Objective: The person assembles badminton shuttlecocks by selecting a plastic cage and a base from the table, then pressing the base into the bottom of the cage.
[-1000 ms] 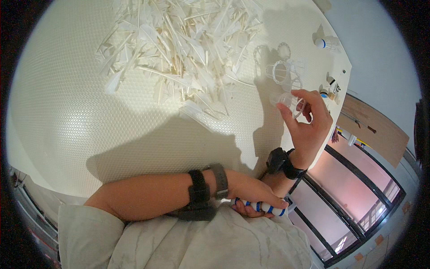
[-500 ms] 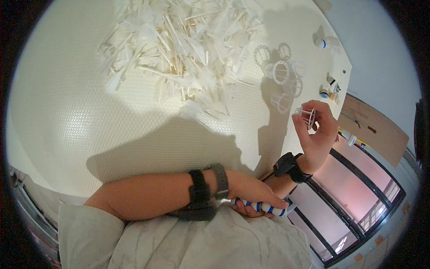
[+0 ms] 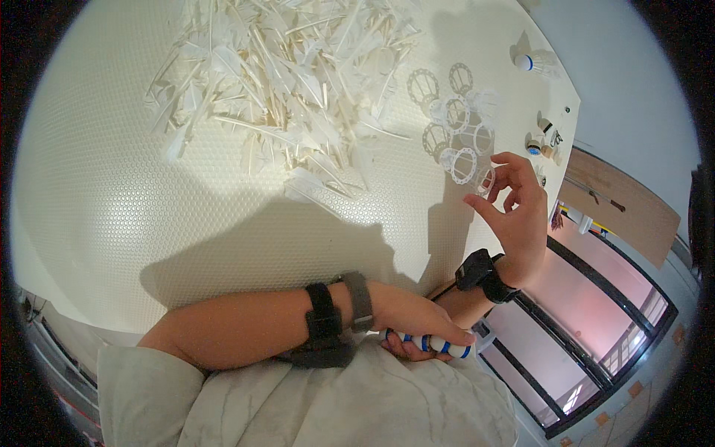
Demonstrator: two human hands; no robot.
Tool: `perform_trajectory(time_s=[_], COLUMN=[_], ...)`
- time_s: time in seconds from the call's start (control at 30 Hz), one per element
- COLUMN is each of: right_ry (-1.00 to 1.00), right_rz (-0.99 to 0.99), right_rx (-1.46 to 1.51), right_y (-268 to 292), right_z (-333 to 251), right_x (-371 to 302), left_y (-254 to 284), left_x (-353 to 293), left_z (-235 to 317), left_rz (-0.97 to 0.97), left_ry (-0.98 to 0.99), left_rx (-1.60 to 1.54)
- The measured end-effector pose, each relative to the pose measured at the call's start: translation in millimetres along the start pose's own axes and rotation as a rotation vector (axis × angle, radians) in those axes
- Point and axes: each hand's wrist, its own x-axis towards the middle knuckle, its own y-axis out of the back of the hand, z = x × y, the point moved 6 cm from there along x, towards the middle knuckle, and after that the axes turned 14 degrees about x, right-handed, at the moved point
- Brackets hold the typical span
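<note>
My left hand (image 3: 428, 337), held low in front of my shirt, is closed around a row of white shuttlecock corks with blue bands (image 3: 456, 349). My right hand (image 3: 521, 201) reaches over the right part of the table, thumb and fingers spread apart. Between its thumb and index finger a clear plastic shuttlecock skirt (image 3: 485, 181) stands on the table; whether a fingertip still touches it is hard to see. Just beyond are several more clear skirts, one nearest (image 3: 463, 165) and another farther off (image 3: 456, 114), their ring shadows among them.
A large heap of white feathers (image 3: 275, 97) covers the table's far middle. By the right edge stand a shuttlecock with a blue-banded cork (image 3: 525, 62) and a few small round pieces (image 3: 534, 147). Beyond that edge are a brown board (image 3: 625, 208) and a dark-framed window (image 3: 581, 335).
The clear skirt that was pinched in my right hand now stands on the table. My right fingers have spread and moved slightly left. My left hand keeps its grip.
</note>
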Motion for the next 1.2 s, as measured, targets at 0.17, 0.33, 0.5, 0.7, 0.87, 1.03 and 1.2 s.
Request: perform_trajectory(time_s=[0.17, 0.33, 0.5, 0.7, 0.87, 1.03, 1.2], right_ry=[-0.065, -0.031, 0.504, 0.488, 0.455, 0.465, 0.43], right_rz=[0.001, 0.094, 0.26, 0.148, 0.088, 0.067, 0.076], right_rx=[0.125, 0.089, -0.137, -0.136, -0.104, -0.126, -0.185], right_y=[-1.6, 12.5, 0.8, -16.2, -23.6, -29.8, -35.3], right_z=[-1.8, 4.8, -43.3, -43.9, -42.2, -38.9, -44.8], right_x=[1.1, -0.5, 10.6, 16.5, 18.7, 19.7, 20.1], left_y=[1.4, 1.4, 1.6, 3.7, 2.0, 3.0, 4.1], left_x=[1.9, 2.4, 1.2, 0.7, 0.5, 3.1, 4.9], left_z=[0.3, -3.0, 0.0, 5.3, 6.1, 5.0, 5.5], left_rz=[0.007, -0.003, 0.017, 0.063, 0.047, 0.014, -0.006], left_ry=[0.049, 0.038, -0.016, -0.003, -0.025, -0.025, -0.02], left_rx=[-0.008, -0.024, -0.036, -0.014, -0.021, -0.015, -0.011])
